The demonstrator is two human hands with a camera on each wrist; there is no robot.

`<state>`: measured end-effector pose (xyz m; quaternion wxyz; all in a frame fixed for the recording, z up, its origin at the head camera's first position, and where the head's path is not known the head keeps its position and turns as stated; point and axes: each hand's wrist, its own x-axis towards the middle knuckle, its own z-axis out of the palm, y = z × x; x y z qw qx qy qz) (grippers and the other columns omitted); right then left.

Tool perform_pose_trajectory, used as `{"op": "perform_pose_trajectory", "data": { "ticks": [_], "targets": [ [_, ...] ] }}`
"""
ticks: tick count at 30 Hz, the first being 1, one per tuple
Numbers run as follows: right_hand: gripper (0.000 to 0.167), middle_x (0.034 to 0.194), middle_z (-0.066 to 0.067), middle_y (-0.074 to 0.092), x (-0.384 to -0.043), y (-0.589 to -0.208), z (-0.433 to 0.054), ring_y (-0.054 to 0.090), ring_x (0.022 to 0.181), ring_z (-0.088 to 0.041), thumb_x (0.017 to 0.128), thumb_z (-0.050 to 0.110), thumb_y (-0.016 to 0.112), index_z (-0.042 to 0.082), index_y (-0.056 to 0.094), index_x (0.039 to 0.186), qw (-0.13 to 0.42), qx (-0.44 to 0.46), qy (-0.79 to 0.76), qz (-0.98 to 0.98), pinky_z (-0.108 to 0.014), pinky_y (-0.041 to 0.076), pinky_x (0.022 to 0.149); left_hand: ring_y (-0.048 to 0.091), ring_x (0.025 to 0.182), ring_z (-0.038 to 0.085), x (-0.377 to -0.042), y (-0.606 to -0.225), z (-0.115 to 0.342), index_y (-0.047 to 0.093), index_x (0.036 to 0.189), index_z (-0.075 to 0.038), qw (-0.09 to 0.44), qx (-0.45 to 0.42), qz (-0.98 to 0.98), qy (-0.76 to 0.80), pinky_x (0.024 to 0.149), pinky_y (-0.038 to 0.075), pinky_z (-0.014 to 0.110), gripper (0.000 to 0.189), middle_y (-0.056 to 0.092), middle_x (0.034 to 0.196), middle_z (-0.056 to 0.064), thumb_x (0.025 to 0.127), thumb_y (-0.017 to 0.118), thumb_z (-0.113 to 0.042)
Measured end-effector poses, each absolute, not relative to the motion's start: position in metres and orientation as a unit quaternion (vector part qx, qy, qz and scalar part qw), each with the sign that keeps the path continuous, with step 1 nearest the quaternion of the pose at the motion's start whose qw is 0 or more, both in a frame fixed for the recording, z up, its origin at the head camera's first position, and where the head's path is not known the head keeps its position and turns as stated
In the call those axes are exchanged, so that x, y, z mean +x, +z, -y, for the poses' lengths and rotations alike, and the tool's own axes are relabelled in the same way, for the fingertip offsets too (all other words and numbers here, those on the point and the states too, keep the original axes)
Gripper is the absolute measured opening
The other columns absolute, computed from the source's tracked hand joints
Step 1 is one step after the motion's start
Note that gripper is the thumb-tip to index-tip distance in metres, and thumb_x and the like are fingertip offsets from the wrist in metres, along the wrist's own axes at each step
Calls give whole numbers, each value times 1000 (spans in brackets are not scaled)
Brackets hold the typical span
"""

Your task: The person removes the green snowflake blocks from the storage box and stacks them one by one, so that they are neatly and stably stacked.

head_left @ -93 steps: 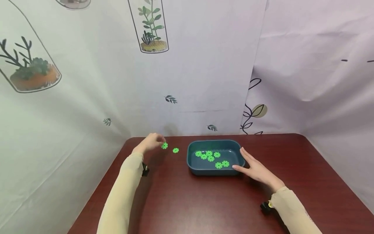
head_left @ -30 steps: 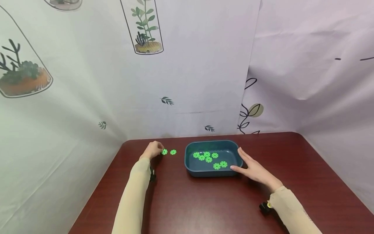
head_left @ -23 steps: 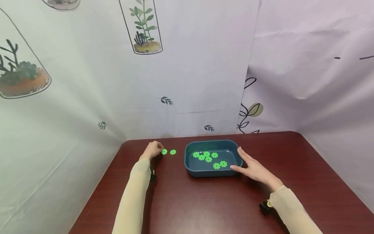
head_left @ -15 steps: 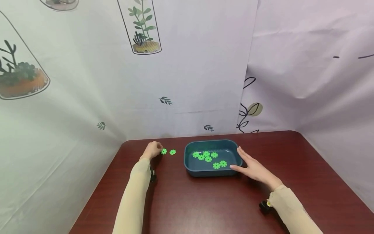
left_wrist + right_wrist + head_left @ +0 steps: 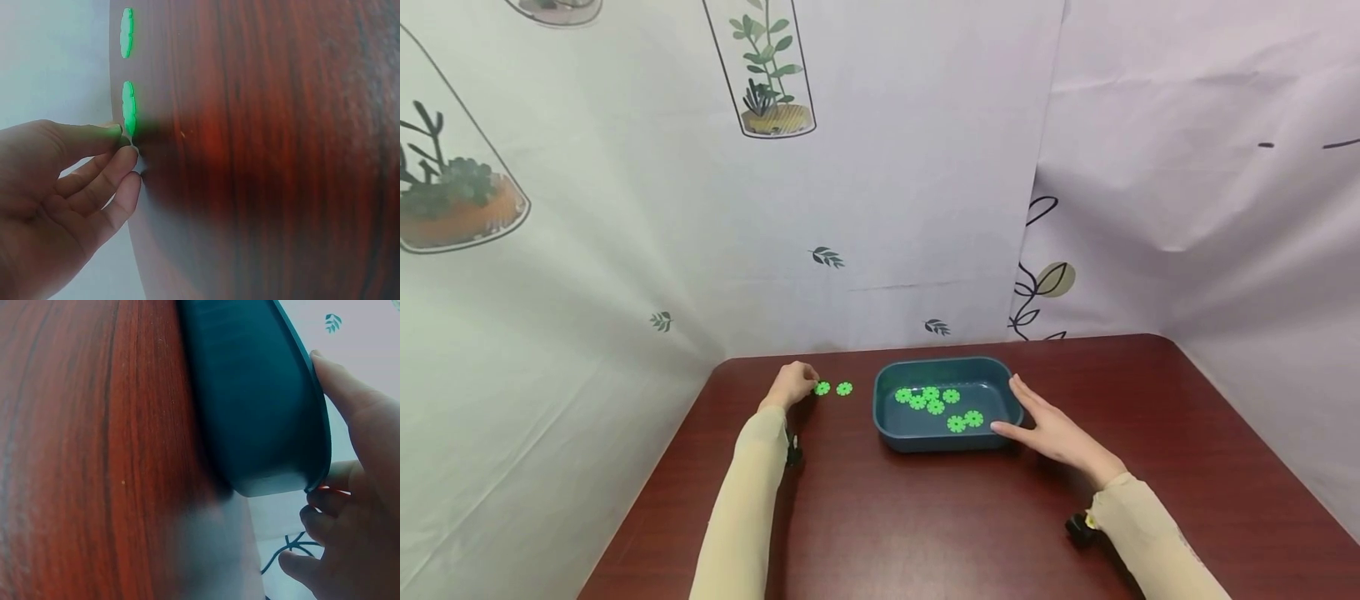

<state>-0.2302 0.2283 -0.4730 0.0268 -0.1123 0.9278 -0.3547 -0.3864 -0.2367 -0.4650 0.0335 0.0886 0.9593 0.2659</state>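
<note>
My left hand (image 5: 792,383) is low over the far left of the table, its thumb and fingertips pinching the near edge of a green flower-shaped disc (image 5: 129,106). A second green disc (image 5: 844,389) lies just to the right of it. My right hand (image 5: 1054,429) holds the right end of a dark teal rectangular tray (image 5: 925,444), thumb at the near rim and fingers at the right side. In the right wrist view the thumb (image 5: 340,384) sits along the rim and the other fingers bend near the corner. Inside the tray lie several green discs (image 5: 935,407).
The dark red wooden table (image 5: 910,525) ends at a light fabric backdrop (image 5: 910,208) with printed plants, which also rises on both sides. A black wrist camera (image 5: 1080,530) sits on the right sleeve, close over the table.
Since about three seconds ago, my left hand has lowered the green disc to the table, left of the other one. During the last second both hands have stayed still.
</note>
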Motion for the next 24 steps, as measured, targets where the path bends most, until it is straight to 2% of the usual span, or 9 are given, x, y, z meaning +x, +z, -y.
{"op": "perform_pose_trajectory", "data": {
  "ticks": [8,17,24],
  "targets": [
    [105,167,-19,8,-230,-473,-229,16,149,-48,89,64,64,8,13,162,29,-117,-349,-929,-71,24,109,64,104,35,-384,-465,240,70,112,4,32,97,-959,266,88,53,49,18,67,114,21,98,60,-3],
    [105,167,-19,7,-231,-471,-229,15,149,-48,89,62,65,9,12,162,37,-111,-358,-926,-73,22,109,64,102,32,-390,-462,235,71,111,2,61,109,-954,272,87,53,48,24,68,110,17,92,73,-13],
    [105,167,-19,7,-232,-471,-228,15,148,-49,89,64,64,11,10,163,42,-106,-357,-927,-73,23,108,63,100,32,-391,-459,231,69,112,3,85,99,-959,253,86,53,47,28,67,110,17,89,76,-11]
  ]
}}
